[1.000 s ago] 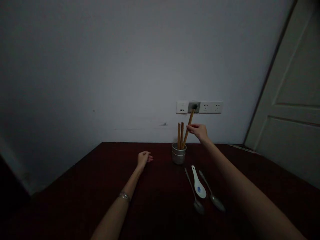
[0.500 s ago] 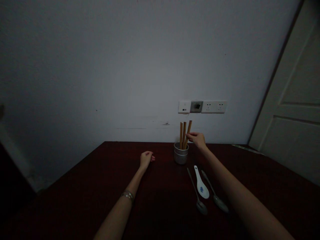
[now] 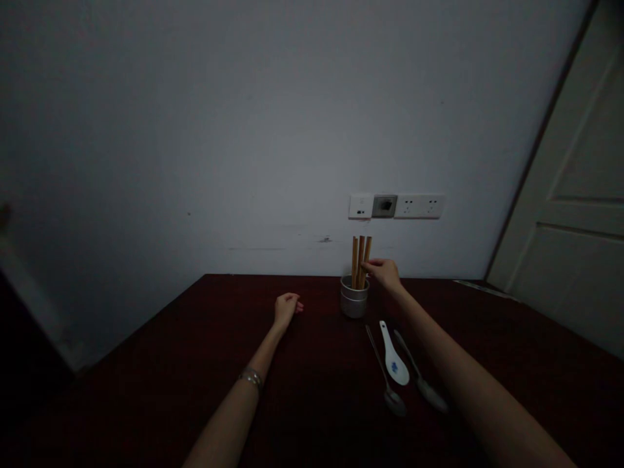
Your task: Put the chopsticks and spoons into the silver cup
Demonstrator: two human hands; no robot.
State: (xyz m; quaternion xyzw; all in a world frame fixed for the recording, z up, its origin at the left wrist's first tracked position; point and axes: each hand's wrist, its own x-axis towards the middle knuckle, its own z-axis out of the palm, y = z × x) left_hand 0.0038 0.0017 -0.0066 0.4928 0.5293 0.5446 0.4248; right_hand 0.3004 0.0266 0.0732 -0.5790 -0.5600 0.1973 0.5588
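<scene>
Several wooden chopsticks (image 3: 354, 260) stand upright in a round metal cup (image 3: 353, 304) near the back of the table. My right hand (image 3: 384, 273) pinches the rightmost chopsticks (image 3: 367, 250) above the cup's rim; their lower ends are inside it. To the left of the cup, my left hand (image 3: 286, 308) rests on the table with its fingers loosely curled and no object showing in them. In front of the cup lie a thin long-handled metal spoon (image 3: 394, 402), a white ceramic soup spoon (image 3: 396, 366) with a blue mark, and a larger metal spoon (image 3: 431, 394) beside my right forearm.
The dark red table (image 3: 205, 364) meets a pale wall (image 3: 273, 162) at its back edge. Sockets and switches (image 3: 419, 206) are set in the wall above the cup. On the right stands a light panelled door (image 3: 585, 208).
The chopsticks in my right hand have gone from leaning right to more upright, closer to the others in the cup. My left hand stays in place; the view has shifted slightly.
</scene>
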